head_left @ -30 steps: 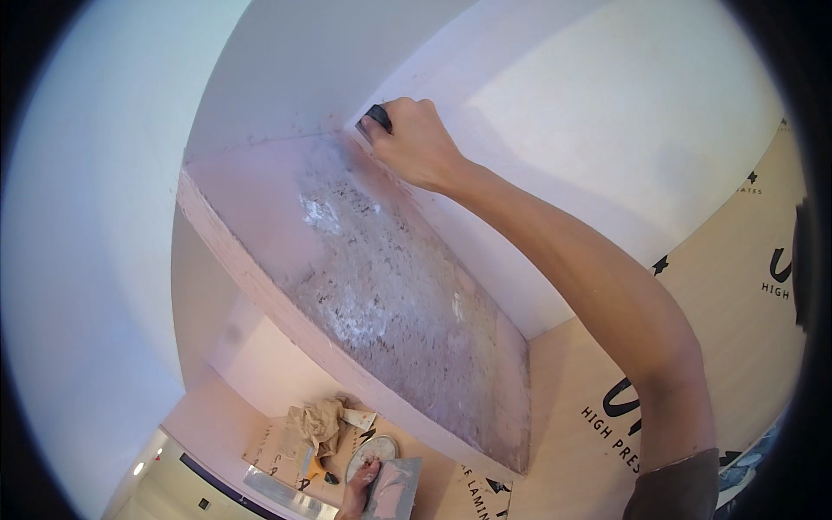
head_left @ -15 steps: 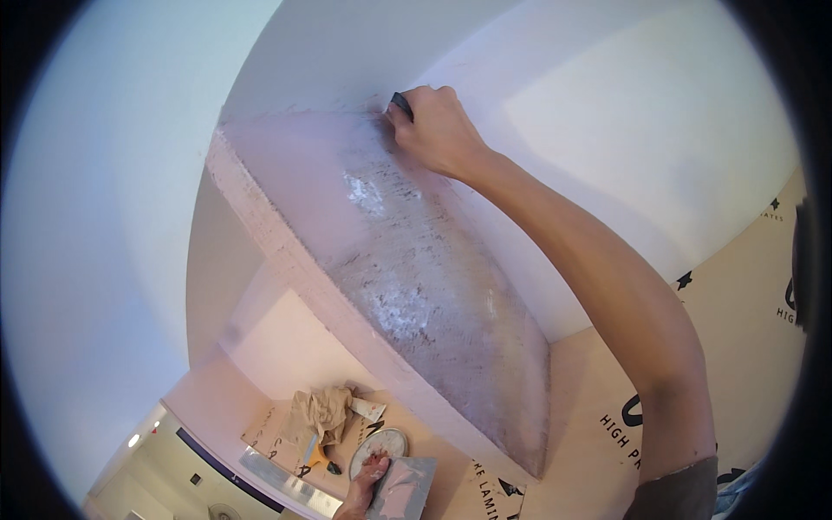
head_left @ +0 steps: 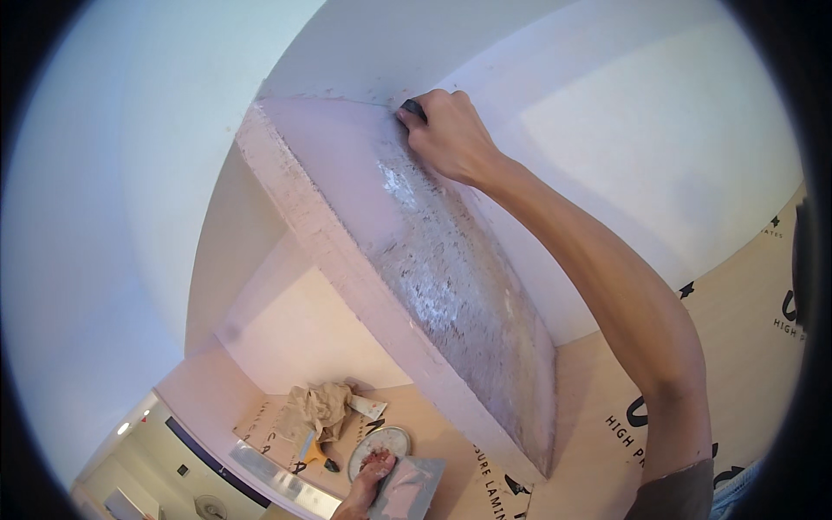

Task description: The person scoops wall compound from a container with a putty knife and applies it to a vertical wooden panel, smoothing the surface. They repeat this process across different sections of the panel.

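scraper blade [head_left: 411, 107] sits at the far inner corner of the ledge [head_left: 347, 173], where ledge top meets wall [head_left: 624, 130]; right hand [head_left: 452, 134] is fisted tight over it, only a dark tip showing. likely light, stiff, thin-edged; best held by the handle, palm over the top, as now. wet filler on the ledge looks slick and soft, easy to gouge. left hand [head_left: 371, 479] low down, fingers curled on a flat grey plaster board [head_left: 407, 490], beside a round lid [head_left: 381, 444] and crumpled rag [head_left: 316, 407]. floor under printed protective paper [head_left: 737, 347], walls plain white.
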Demonstrator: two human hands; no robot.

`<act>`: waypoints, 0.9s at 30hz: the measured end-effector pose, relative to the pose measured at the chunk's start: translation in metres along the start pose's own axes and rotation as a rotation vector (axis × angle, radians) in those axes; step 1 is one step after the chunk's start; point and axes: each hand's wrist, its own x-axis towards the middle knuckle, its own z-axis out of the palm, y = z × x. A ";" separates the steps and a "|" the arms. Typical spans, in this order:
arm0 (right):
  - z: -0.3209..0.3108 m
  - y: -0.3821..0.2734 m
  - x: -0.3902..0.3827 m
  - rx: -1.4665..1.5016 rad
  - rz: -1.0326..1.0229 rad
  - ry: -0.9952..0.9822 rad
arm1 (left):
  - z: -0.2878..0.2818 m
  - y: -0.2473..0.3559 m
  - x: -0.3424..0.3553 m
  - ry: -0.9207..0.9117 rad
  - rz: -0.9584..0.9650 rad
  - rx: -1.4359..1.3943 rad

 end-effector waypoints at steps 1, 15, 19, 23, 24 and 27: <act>-0.005 -0.006 -0.002 0.017 -0.003 -0.014 | 0.001 0.000 0.001 0.027 -0.002 0.014; -0.144 -0.106 -0.109 0.651 0.414 -0.275 | 0.009 0.011 -0.008 -0.071 0.108 -0.155; -0.142 -0.167 -0.200 0.444 0.292 -0.210 | 0.003 0.022 -0.029 -0.046 0.186 -0.212; -0.124 -0.208 -0.260 0.196 -0.103 -0.489 | 0.012 0.016 -0.023 -0.249 0.197 -0.159; -0.115 -0.210 -0.272 0.210 -0.174 -0.570 | 0.015 0.019 -0.043 -0.203 0.190 -0.136; -0.093 -0.229 -0.292 0.190 -0.398 -0.814 | 0.023 0.025 -0.078 -0.188 0.172 -0.049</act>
